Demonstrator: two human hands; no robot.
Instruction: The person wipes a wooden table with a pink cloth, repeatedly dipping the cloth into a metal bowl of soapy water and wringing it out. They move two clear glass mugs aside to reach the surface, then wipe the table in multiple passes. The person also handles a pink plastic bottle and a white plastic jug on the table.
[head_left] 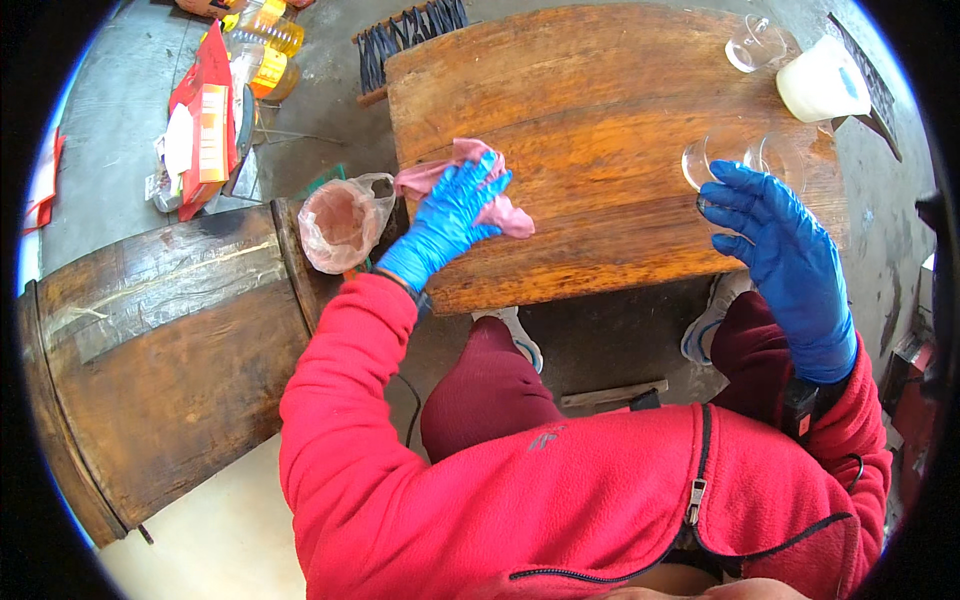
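Observation:
My left hand (452, 222), in a blue glove, is on a crumpled pink cloth (516, 217) at the left side of the wooden table (600, 110). Its fingers press over the cloth, and part of the cloth sticks out on both sides. My right hand (768, 225), gloved in blue too, is raised over the table's right side with its fingers stretched out and a little bent. Just beyond those fingers stand two clear glass cups (697, 160), partly hidden by the hand. Whether the fingertips touch the nearer glass I cannot tell.
Another clear glass (755, 45) lies near the far right corner beside a white plastic tub (823, 80). A container lined with a clear bag (342, 225) stands left of the table, by a dark wooden cabinet (190, 340). Bottles of yellow liquid (268, 36) and a red box (208, 125) are at far left.

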